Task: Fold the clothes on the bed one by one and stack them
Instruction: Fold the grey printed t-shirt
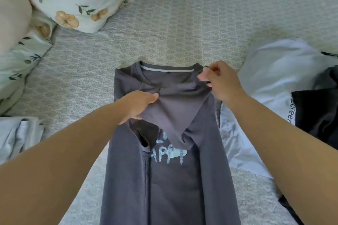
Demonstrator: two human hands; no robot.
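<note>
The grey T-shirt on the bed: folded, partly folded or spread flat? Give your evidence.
Partly folded. The grey T-shirt has both sides turned inward; the left hand and right hand hold its sleeve raised across the chest.

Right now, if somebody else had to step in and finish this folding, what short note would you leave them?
Left hand: grips the free end of the grey T-shirt's sleeve, held over the chest.
Right hand: pinches the shirt's shoulder by the collar.
Grey T-shirt: lies front up on the bed, collar away from you, both long sides already turned in over the print.
Done: side folds. It looks as if the right sleeve is mid-fold.
Left: lay that sleeve flat, fold the shirt lengthwise, stack it. A white garment and a black garment wait unfolded on the right; light folded cloth lies on the left, maybe the stack.
</note>
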